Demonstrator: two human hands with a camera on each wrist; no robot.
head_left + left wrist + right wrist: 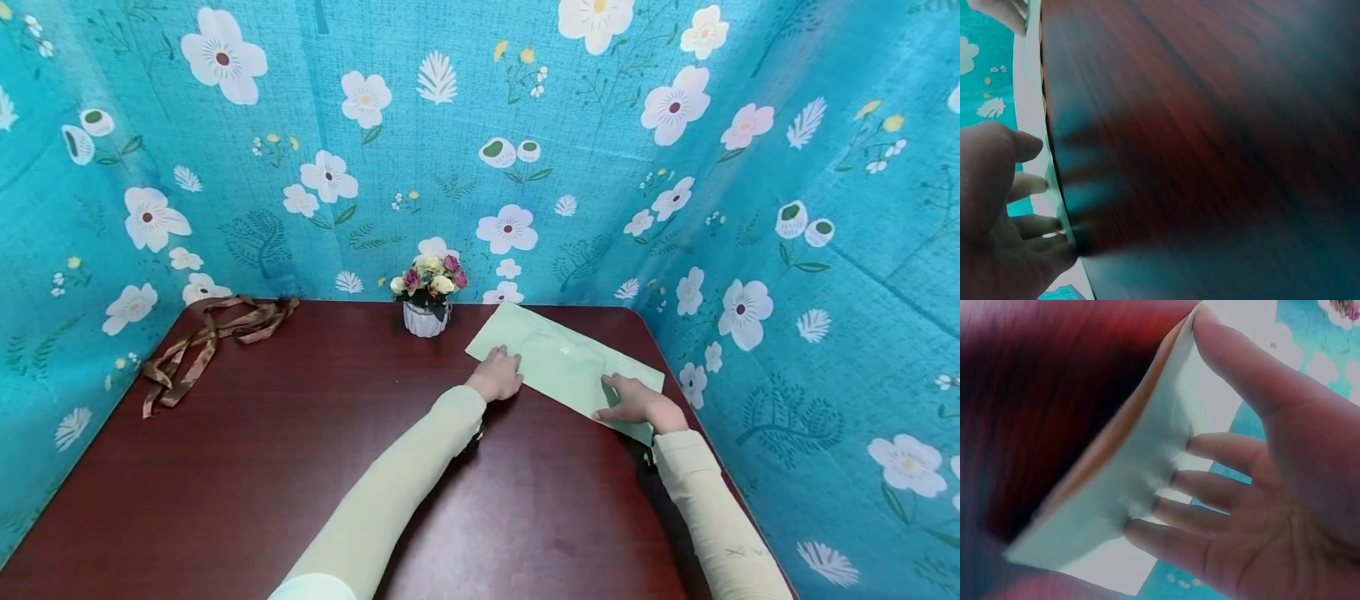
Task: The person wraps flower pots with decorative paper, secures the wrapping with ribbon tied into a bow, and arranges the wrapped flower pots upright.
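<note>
A long piece of pale green paper (555,350) lies slantwise on the right of the table, with a slight bulge in its middle. My left hand (497,375) touches its left part near the front edge; in the left wrist view the fingers of the left hand (1010,212) rest along the paper (1027,94). Toward the paper's right end, my right hand (636,400) presses on it. In the right wrist view the right hand (1260,487) has straight, spread fingers denting the paper (1129,469), and its thumb reaches the edge, which stands slightly raised.
A white pot of artificial flowers (427,317) stands at the back of the dark red table (322,417). A brown ribbon (210,333) lies loosely looped at the back left. Blue floral cloth (420,150) hangs behind and at both sides.
</note>
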